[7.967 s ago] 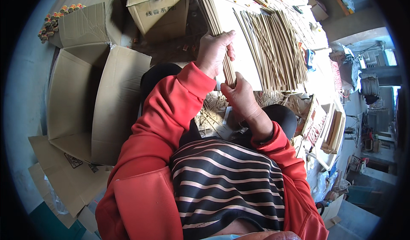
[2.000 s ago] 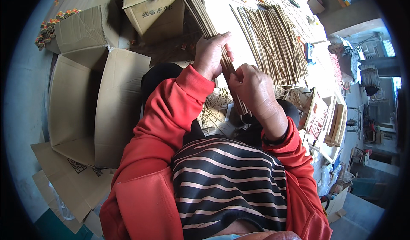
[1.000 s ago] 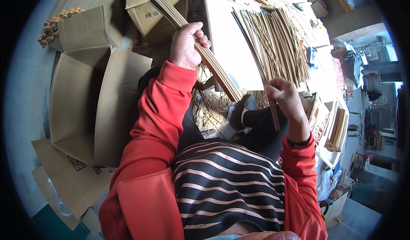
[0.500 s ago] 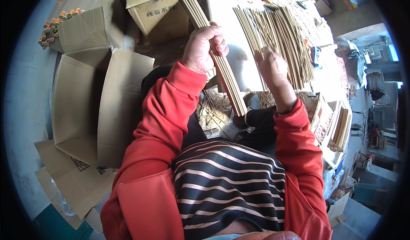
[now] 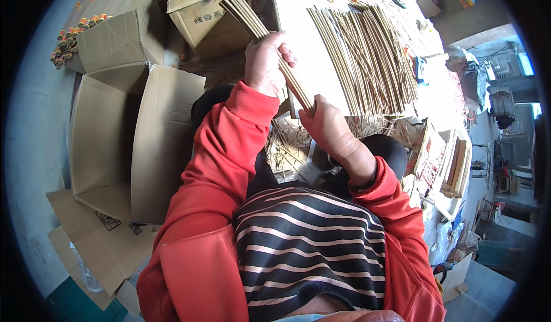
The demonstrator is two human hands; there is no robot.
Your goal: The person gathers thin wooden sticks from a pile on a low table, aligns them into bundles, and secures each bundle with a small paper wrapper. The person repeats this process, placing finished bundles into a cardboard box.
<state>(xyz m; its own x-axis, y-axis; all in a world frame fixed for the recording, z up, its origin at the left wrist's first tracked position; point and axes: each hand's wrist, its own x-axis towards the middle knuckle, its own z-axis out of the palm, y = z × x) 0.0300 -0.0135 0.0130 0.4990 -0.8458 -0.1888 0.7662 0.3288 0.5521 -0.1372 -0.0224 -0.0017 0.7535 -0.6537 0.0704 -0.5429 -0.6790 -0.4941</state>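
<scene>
A slanting bundle of brown incense sticks (image 5: 245, 17) is held between my two hands. My left hand (image 5: 265, 64) wraps round its middle, fingers closed. At the bundle's lower end my right hand (image 5: 330, 128) is closed, covering the tips. The far ends of the sticks fan out slightly and look uneven. To the right, many more incense sticks (image 5: 367, 64) lie side by side in a wide layer on the white table (image 5: 298, 26), beyond my right hand.
An open cardboard box (image 5: 166, 144) stands at left, near my left arm. Another carton (image 5: 206, 24) sits behind it, with rows of bundled sticks (image 5: 86, 26) at the far left. Broken sticks (image 5: 284, 150) litter the floor below. Wooden pieces (image 5: 457, 170) lie at right.
My right hand has left the layer of sticks on the table and moved left and nearer, onto the bundle's lower end. My left hand keeps its hold.
</scene>
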